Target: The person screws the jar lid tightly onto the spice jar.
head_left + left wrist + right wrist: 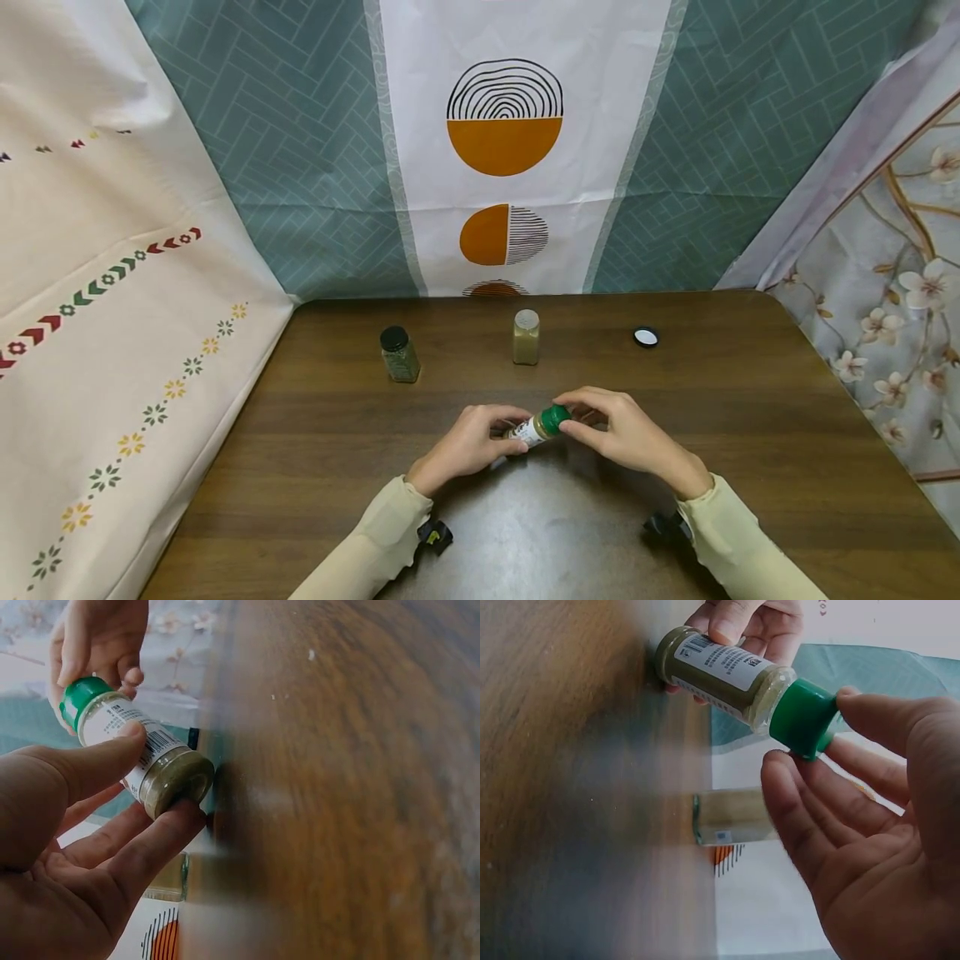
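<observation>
A small spice bottle (528, 432) with a white label and a green cap (553, 419) lies tilted between both hands, over the middle of the table. My left hand (467, 442) holds its body near the base, with the thumb on the label (156, 741) in the left wrist view. On the other end, my right hand (628, 429) pinches the cap between thumb and fingers. Greenish-brown powder shows through the clear wall of the bottle (714, 691) in the right wrist view.
Behind the hands stands a square jar of pale powder (526, 346) without a lid. Left of it is a jar of dried herbs (402, 362) with a black lid. A loose black lid (645, 337) lies at the back right of the wooden table (300, 467). Curtains hang behind.
</observation>
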`<state>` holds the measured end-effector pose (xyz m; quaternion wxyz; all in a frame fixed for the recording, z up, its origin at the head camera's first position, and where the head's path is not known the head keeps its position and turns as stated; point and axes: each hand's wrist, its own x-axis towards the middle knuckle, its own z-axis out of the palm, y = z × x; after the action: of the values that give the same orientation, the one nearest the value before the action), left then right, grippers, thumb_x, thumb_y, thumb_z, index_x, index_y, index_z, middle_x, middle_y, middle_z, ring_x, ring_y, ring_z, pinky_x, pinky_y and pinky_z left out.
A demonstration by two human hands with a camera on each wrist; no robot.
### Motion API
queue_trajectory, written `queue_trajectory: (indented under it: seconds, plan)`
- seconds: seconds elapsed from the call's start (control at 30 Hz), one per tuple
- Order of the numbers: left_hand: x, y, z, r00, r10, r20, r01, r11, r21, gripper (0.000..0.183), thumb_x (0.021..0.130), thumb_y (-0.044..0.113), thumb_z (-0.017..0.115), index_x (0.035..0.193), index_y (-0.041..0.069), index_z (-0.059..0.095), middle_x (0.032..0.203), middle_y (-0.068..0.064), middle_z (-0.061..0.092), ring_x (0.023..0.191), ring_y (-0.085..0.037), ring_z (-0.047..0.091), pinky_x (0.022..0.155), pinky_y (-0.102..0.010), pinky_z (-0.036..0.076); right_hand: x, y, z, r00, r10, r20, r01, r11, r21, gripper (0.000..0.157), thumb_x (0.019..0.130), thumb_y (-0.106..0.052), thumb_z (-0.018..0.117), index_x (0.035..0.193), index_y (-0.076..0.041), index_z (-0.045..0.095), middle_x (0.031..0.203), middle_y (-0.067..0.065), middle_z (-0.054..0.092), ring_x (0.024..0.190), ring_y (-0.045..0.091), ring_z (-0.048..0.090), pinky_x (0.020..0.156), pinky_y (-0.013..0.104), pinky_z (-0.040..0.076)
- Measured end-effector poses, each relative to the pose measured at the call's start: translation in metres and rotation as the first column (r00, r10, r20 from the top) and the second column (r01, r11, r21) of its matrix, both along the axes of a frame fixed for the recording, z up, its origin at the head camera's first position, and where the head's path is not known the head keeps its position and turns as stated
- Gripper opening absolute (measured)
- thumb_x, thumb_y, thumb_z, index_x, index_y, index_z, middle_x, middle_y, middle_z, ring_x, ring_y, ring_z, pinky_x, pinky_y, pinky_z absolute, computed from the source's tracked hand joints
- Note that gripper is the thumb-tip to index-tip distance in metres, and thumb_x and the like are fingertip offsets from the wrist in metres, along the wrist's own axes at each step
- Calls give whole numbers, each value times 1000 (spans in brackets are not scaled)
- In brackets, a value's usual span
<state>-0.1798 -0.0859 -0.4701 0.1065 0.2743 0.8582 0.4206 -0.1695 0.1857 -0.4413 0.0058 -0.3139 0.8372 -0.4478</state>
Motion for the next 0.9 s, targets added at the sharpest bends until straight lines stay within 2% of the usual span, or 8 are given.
queue_trajectory:
  seconds: [0.2,0.33,0.47,0.57,0.63,0.73,0.9]
  plan:
    - [1,0,0,1000,13,4,-13,1000,-3,38,93,24,79,129,17,72,120,0,75,107,-12,72,91,-28,59,-3,2,-1,996,-79,-35,82,991,107,18,100,-23,70,114,-12,73,97,-7,73,82,5,68,70,25,60]
    - [2,-1,0,1000,15,5,-15,1000,-5,38,93,25,79,130,17,72,122,0,75,109,-11,71,93,-29,59,-3,3,1,994,-94,-48,99,988,120,24,101,-23,69,121,-10,71,109,1,74,89,10,71,76,29,61]
    - [1,-1,1,1000,14,4,-14,1000,4,38,93,23,79,130,15,72,122,-1,75,109,-11,71,94,-28,58,-1,3,4,998,-40,-40,42,997,65,42,97,-19,74,137,-12,62,133,6,67,102,16,73,87,36,62]
    - [1,-1,1,1000,12,-10,-12,1000,11,38,92,20,80,128,13,72,120,-3,76,108,-11,72,93,-28,59,1,0,4,998,35,-61,-35,999,6,48,94,-8,75,140,-12,60,139,7,63,109,19,72,91,41,61]
    - [1,0,1,1000,10,-18,-9,1000,15,37,91,18,80,127,11,73,119,-5,76,108,-12,72,93,-28,59,1,-1,4,993,79,-84,-82,996,-33,48,92,0,75,138,-10,62,139,8,63,112,22,71,91,43,61]
    - [1,0,0,1000,5,-26,-5,1000,16,37,91,16,81,126,10,73,118,-6,76,108,-14,72,94,-30,59,2,-3,1,989,105,-103,-111,992,-61,46,90,9,73,132,-9,65,132,9,66,109,22,72,89,42,62]
    - [1,1,1,1000,3,-10,-3,1000,20,39,88,12,82,126,10,73,118,-6,76,108,-14,72,93,-29,59,2,-3,-1,993,73,-98,-78,996,-52,35,92,3,74,125,-8,69,121,10,70,101,20,72,84,37,63]
